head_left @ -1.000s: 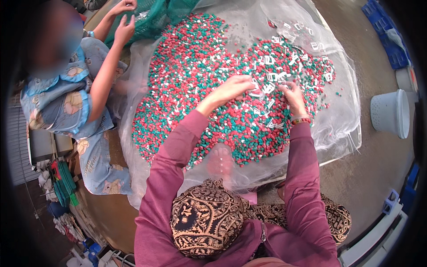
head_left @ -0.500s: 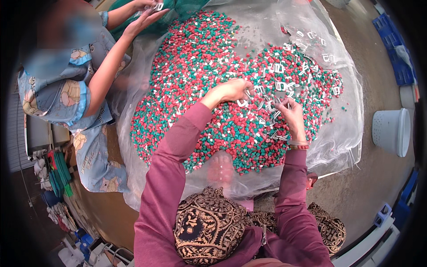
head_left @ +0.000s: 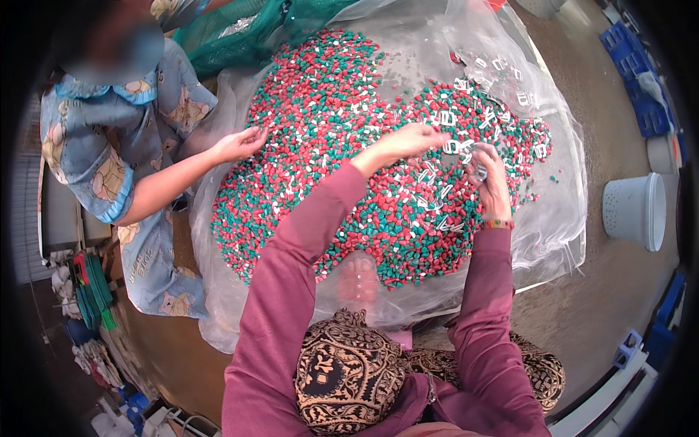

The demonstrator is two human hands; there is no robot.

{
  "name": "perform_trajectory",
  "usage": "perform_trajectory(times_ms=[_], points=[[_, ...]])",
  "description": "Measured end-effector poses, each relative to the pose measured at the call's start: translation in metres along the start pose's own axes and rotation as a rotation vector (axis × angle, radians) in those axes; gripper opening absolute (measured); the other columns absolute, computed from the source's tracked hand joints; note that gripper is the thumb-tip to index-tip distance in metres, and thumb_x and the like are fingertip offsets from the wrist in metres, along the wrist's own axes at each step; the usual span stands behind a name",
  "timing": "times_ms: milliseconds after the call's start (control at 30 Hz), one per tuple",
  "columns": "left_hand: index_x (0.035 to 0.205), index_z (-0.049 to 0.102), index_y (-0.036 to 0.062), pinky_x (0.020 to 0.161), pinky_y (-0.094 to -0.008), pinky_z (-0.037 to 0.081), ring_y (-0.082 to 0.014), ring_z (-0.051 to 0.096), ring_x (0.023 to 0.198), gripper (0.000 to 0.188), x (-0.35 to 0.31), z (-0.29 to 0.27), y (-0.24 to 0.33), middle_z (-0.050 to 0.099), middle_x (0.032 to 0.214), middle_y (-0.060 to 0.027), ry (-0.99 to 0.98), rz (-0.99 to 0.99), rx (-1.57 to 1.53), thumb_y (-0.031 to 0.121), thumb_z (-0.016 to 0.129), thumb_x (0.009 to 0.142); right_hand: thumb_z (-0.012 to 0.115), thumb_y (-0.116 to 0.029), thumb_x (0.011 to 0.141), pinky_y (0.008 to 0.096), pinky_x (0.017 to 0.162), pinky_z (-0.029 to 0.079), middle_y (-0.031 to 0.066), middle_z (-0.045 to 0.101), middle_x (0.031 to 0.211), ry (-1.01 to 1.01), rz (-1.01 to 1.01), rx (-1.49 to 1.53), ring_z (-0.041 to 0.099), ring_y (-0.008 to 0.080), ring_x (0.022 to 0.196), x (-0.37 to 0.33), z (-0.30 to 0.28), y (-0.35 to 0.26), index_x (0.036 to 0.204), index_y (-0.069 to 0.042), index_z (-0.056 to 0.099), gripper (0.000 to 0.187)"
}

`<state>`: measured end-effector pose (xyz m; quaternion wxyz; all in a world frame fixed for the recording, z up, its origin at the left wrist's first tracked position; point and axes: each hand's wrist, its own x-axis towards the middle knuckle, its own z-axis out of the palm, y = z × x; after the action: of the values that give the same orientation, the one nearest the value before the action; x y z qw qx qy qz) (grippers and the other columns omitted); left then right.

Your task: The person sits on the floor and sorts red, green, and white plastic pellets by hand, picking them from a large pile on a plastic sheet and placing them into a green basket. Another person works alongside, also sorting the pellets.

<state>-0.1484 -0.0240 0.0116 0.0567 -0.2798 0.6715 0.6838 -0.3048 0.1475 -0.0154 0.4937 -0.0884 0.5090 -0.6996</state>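
A wide heap of small red, green and white pieces (head_left: 313, 167), pebble-like in shape, is spread over a sheer white mesh sheet. White plastic frame-like pieces lie on its right part. My left hand (head_left: 408, 142) reaches over the heap, fingers pinched together at the edge of one white plastic frame (head_left: 451, 147); the fingertips are slightly blurred. Just right of it, my right hand (head_left: 491, 178) is raised with curled fingers around some whitish plastic pieces (head_left: 480, 172), mostly hidden by the palm. More white plastic pieces (head_left: 427, 173) lie on the heap between and below my hands.
At the left, a co-worker's hand (head_left: 244, 143) hovers at the heap's edge. Green netting (head_left: 233, 40) lies at the back left. White frames (head_left: 499, 64) lie on the mesh sheet (head_left: 564, 204) at the far right. A pale perforated bucket (head_left: 632, 211) and blue crates (head_left: 637, 80) stand right.
My left hand has moved right, to the frame's edge. My right hand has lifted away from the heap with its fingers curled. The co-worker's hand has come down from the netting toward the heap.
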Motion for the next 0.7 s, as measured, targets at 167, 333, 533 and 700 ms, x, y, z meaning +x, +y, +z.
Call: perform_trajectory(times_ms=[167,333,533,700], points=[[0.086,0.062,0.0007,0.067,-0.0399,0.053,-0.0305,0.063,0.086,0.014,0.028,0.021,-0.057,0.061,0.085,-0.0150,0.432,0.330,1.367,0.010,0.062,0.076,0.068,-0.020,0.078,0.0367,0.066,0.050,0.0145,0.064,0.083,0.159,-0.400,-1.395,0.063,0.0292,0.070,0.083,-0.001,0.051,0.112,-0.003,0.056,0.040],[0.087,0.062,0.0030,0.070,-0.0405,0.051,-0.0301,0.063,0.086,0.013,-0.002,0.008,-0.069,0.062,0.087,-0.0137,0.248,0.137,1.018,0.011,0.063,0.077,0.065,-0.025,0.080,0.0466,0.078,0.045,0.0190,0.060,0.092,-0.016,-0.135,-1.565,0.057,0.0352,0.092,0.057,0.010,0.079,0.091,-0.003,0.058,0.026],[0.093,0.059,0.0085,0.052,-0.0275,0.044,-0.0133,0.059,0.065,0.022,-0.062,-0.048,-0.036,0.062,0.077,-0.0061,0.135,0.179,-0.048,0.029,0.064,0.086,0.066,-0.016,0.079,0.0458,0.078,0.044,0.0202,0.055,0.094,0.083,-0.327,-1.274,0.054,0.0373,0.089,0.035,0.018,0.083,0.092,0.000,0.053,0.024],[0.089,0.053,0.0050,0.044,-0.0243,0.050,-0.0133,0.061,0.061,0.016,-0.052,-0.057,-0.014,0.061,0.078,-0.0071,0.011,0.201,-0.781,0.020,0.059,0.088,0.072,-0.018,0.075,0.0440,0.077,0.045,0.0178,0.056,0.086,-0.045,-0.270,-1.420,0.055,0.0353,0.088,0.036,0.018,0.082,0.089,0.000,0.054,0.029]])
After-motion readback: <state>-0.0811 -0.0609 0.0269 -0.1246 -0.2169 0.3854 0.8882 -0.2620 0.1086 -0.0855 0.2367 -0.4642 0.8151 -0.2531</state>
